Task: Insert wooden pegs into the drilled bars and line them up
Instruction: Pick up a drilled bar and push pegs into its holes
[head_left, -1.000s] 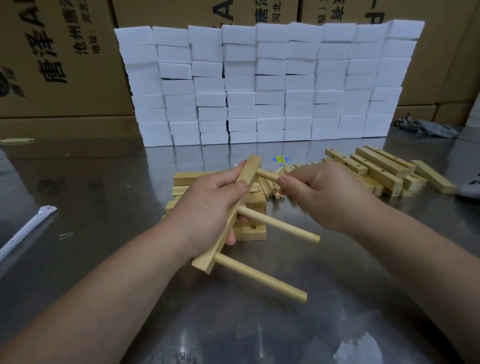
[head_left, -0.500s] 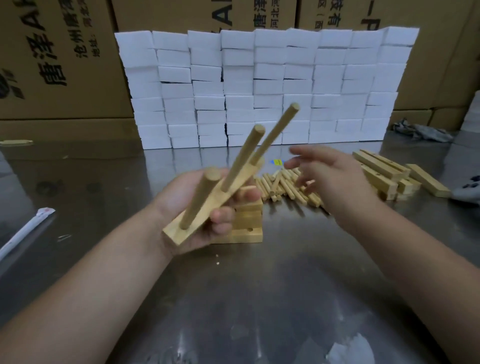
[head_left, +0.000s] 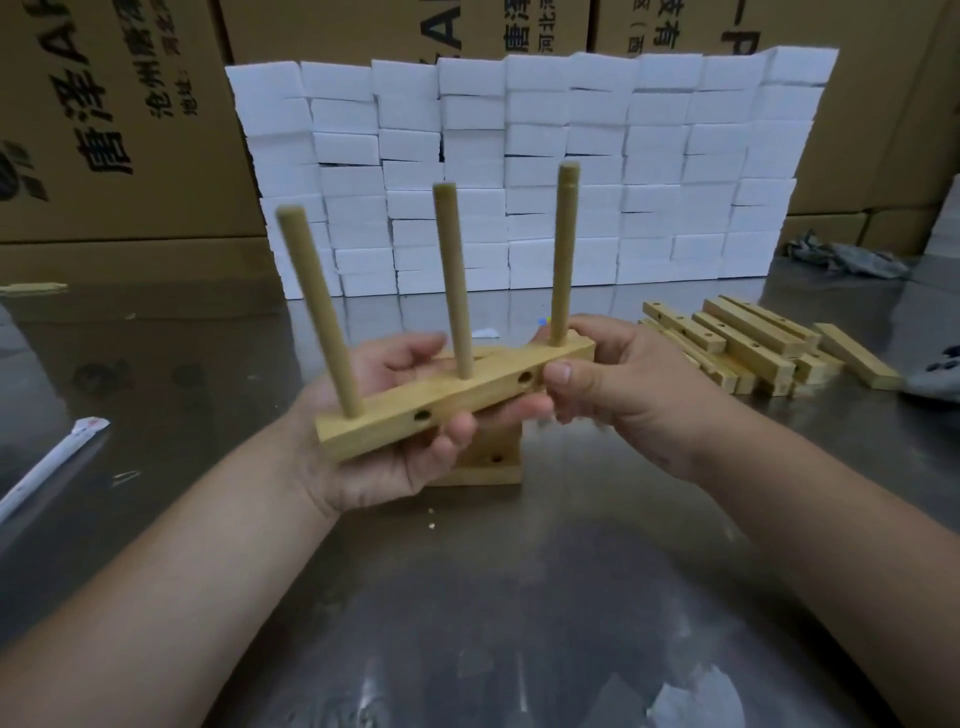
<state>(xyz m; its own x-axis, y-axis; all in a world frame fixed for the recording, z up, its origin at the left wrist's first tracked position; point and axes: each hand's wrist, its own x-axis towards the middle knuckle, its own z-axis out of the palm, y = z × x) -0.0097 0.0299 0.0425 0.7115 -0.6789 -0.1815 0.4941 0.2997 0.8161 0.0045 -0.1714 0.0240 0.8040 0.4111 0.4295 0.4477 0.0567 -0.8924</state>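
Bar (head_left: 467, 396) levelled, pegs (head_left: 453, 270) upright; right hand (head_left: 623, 389) now pinching its end.

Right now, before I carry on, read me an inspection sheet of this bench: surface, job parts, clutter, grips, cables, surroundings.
Surface: steel table, shiny, a few crumbs.
Job's things: drilled bar with three pegs standing in it, two side holes empty; stacked bars below the hands; loose bars at right.
Clutter: white wrapped stick at left; grey rag far right.
Grips: left hand holds the bar from beneath; right hand pinches its right end.
Cables: nothing seen.
Surroundings: white blocks stacked as a wall; cardboard cartons behind.
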